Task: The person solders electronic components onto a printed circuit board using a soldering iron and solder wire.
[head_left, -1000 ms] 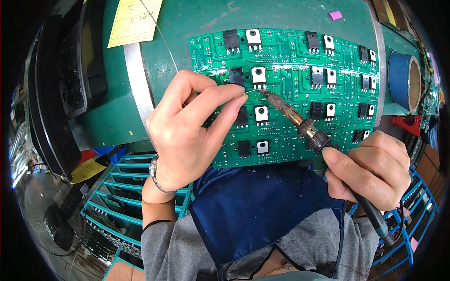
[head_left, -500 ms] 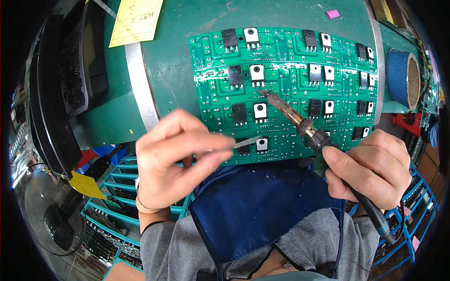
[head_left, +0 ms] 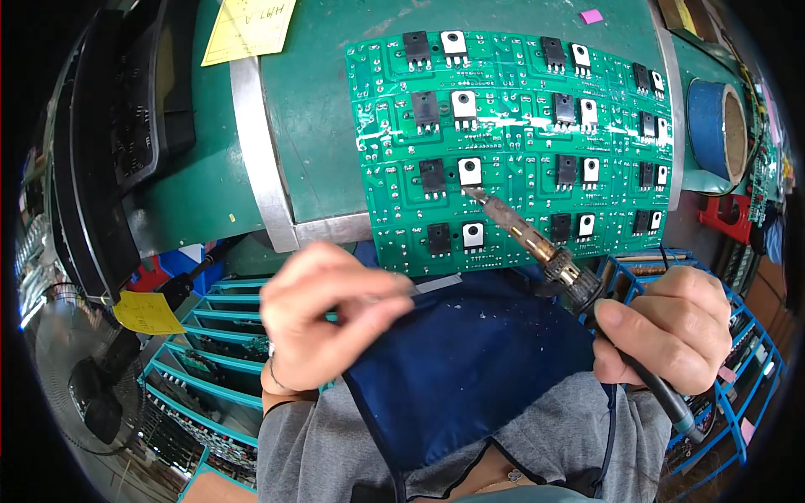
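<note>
My right hand [head_left: 667, 335] grips the dark handle of a soldering iron [head_left: 528, 239]. Its tip points left and away from me, at or just over the legs of a black-and-white transistor [head_left: 470, 173] in the third row from the far edge; contact is hard to judge. That transistor is one of several on a large green circuit board [head_left: 511, 189], paired with darker ones. Just off the board's near left corner, my left hand [head_left: 319, 310] pinches a thin, flat, pale strip [head_left: 438, 284], which extends rightward in front of my dark blue apron.
Under the board is a green worktop [head_left: 314, 92] with metal edging. A blue tape roll [head_left: 717, 130] stands at the right, with a red object [head_left: 725, 220] below it. Yellow paper [head_left: 250, 29] lies far left. Teal racks [head_left: 222, 335], blue racks [head_left: 704, 402] and a fan [head_left: 96, 386] flank me.
The soldering iron's tip has shifted from below the second-row transistor to the third-row one. My left hand and its strip have moved nearer to me, off the board, which now appears farther away.
</note>
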A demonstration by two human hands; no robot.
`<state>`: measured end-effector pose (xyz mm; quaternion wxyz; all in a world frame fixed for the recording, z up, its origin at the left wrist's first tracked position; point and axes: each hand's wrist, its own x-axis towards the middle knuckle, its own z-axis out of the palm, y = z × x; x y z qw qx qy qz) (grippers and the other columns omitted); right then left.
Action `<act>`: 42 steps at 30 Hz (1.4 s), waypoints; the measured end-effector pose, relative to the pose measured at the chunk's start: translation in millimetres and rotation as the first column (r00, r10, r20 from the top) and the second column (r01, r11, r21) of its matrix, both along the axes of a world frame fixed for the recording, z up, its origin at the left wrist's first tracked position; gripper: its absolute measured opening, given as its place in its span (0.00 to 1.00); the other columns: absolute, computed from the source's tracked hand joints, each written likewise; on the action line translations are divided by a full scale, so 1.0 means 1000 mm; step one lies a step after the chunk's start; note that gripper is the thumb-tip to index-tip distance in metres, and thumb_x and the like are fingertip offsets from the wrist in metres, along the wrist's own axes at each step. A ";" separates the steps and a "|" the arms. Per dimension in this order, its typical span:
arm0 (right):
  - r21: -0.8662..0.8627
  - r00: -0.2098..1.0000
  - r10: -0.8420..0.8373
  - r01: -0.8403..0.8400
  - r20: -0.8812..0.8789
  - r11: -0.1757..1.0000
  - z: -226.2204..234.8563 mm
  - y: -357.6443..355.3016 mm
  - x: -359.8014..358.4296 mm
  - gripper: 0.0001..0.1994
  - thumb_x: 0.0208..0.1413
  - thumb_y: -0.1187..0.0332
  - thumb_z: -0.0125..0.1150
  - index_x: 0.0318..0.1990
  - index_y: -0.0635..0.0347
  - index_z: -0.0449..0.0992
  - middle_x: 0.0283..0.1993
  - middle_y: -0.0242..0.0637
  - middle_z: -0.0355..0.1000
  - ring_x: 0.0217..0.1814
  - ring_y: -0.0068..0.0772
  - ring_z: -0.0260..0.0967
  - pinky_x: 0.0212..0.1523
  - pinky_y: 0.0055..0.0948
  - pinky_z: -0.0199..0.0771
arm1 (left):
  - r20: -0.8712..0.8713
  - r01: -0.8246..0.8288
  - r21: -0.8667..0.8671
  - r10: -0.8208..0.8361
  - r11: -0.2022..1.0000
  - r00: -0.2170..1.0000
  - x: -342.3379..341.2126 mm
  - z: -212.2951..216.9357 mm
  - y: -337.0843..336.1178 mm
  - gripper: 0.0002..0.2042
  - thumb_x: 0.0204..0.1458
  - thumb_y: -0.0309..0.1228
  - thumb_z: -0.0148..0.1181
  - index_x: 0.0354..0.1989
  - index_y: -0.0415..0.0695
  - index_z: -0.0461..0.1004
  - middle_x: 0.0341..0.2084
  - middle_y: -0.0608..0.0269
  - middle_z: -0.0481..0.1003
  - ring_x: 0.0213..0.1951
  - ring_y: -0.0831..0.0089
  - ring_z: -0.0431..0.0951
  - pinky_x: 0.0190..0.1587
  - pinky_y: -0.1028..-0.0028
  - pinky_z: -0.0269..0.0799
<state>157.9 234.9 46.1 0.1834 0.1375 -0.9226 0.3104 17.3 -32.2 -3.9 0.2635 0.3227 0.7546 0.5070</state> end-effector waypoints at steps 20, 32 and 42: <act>-0.004 0.994 0.096 -0.096 0.046 0.995 -0.013 -0.010 -0.008 0.13 0.41 0.70 0.74 0.36 0.64 0.83 0.22 0.28 0.68 0.18 0.23 0.62 0.14 0.22 0.57 | -0.308 -0.271 0.040 0.270 0.962 0.912 -0.004 -0.021 0.019 0.10 0.43 0.18 0.73 0.35 0.41 0.82 0.29 0.68 0.71 0.18 0.88 0.59 0.21 0.83 0.55; 0.028 0.995 0.092 -0.093 0.043 0.995 -0.012 -0.011 -0.008 0.13 0.43 0.66 0.75 0.36 0.62 0.84 0.22 0.27 0.66 0.19 0.23 0.62 0.14 0.22 0.56 | -0.318 -0.266 0.026 0.261 0.964 0.911 -0.007 -0.017 0.022 0.10 0.42 0.18 0.73 0.34 0.42 0.83 0.29 0.69 0.71 0.18 0.87 0.59 0.20 0.82 0.56; 0.033 0.996 0.089 -0.089 -0.012 0.996 -0.016 -0.011 -0.010 0.12 0.40 0.68 0.74 0.34 0.62 0.84 0.21 0.27 0.66 0.17 0.22 0.60 0.13 0.22 0.54 | -0.325 -0.264 0.019 0.255 0.964 0.911 -0.009 -0.017 0.021 0.10 0.42 0.18 0.73 0.34 0.42 0.82 0.29 0.69 0.71 0.19 0.88 0.60 0.20 0.82 0.56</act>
